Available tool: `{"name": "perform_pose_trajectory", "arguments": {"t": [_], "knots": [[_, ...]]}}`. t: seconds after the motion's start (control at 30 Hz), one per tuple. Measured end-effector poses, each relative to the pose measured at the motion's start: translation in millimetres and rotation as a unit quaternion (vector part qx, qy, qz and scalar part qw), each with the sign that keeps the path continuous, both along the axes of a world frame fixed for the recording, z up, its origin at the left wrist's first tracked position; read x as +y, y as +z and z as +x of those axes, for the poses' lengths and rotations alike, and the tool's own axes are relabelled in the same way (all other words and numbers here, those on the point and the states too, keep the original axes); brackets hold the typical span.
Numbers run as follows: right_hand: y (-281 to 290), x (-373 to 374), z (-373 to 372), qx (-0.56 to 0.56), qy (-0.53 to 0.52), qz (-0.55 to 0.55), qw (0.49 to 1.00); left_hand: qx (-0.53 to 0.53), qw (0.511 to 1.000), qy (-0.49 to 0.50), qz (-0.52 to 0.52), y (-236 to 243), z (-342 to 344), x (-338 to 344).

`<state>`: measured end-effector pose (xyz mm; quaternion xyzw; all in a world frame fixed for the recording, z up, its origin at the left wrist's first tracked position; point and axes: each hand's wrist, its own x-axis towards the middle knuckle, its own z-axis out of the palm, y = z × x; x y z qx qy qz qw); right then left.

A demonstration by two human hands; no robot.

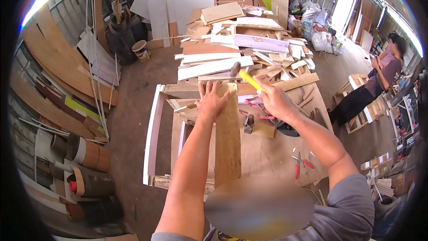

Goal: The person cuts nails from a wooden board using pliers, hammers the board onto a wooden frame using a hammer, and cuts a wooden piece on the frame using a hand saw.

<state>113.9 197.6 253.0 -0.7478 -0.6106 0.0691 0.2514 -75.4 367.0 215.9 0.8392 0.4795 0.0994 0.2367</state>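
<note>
Head view: your right hand (277, 102) wraps the hammer (250, 81), your left hand (213, 102) spreads, grasping nothing evident, beside the board's (228, 143) end; the frame (155, 134) looks part-joined.

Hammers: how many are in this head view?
1: a yellow-handled hammer with a dark head, held in the person's bare right hand. Others may be hidden among the piled white and brown boards.
</note>
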Motion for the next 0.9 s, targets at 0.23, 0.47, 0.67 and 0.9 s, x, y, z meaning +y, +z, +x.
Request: {"name": "perform_pose_trajectory", "arguments": {"t": [0.23, 0.47, 0.67, 0.9], "knots": [[8, -11, -20, -0.001, -0.029, -0.023, 0.999, -0.011, 1.0, 0.0, -0.002, -4, 1, 4], [14, -2, -24, 0.006, -0.024, -0.025, 0.999, 0.009, 1.0, -0.002, -0.018, 1, -5, -2], [1, 21, -23, 0.033, 0.047, 0.067, 0.996, -0.013, 1.0, -0.003, -0.009, 2, -7, -4], [-17, 21, -32, 0.035, 0.018, 0.109, 0.993, -0.016, 1.0, -0.008, -0.005, 7, -6, -6]]}}
